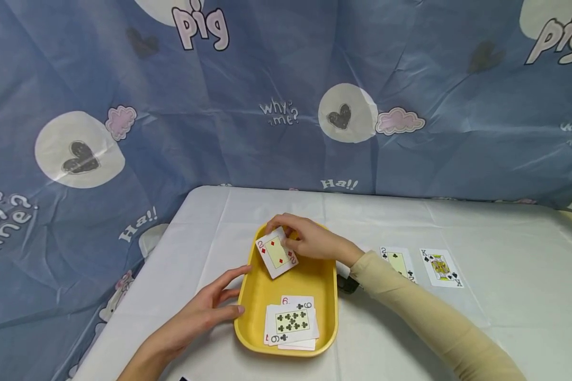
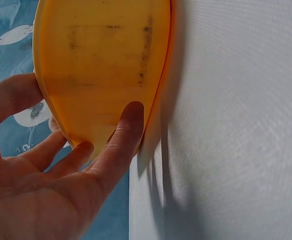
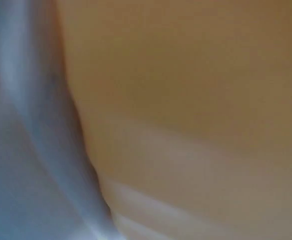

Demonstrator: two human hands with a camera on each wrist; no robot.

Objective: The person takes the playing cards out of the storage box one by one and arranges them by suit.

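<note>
A yellow plastic tray [image 1: 262, 286] stands on the white-covered table. My right hand [image 1: 310, 238] reaches over its far end and pinches a playing card, the two of diamonds [image 1: 275, 253], which is tilted inside the tray. Against the tray's left outer side, my left hand [image 1: 209, 307] rests with its fingers spread; the left wrist view shows the thumb and fingertips touching the wall of the tray [image 2: 101, 65]. A small pile of cards lies at the tray's near end, the nine of clubs [image 1: 292, 321] on top. The right wrist view is a blur without a visible hand.
To the right of the tray, the two of clubs [image 1: 398, 263] and the king of spades [image 1: 441, 268] lie face up. A black object [image 1: 347, 284] is partly hidden by the right forearm. Patterned blue cloth [image 1: 286, 63] hangs behind the table.
</note>
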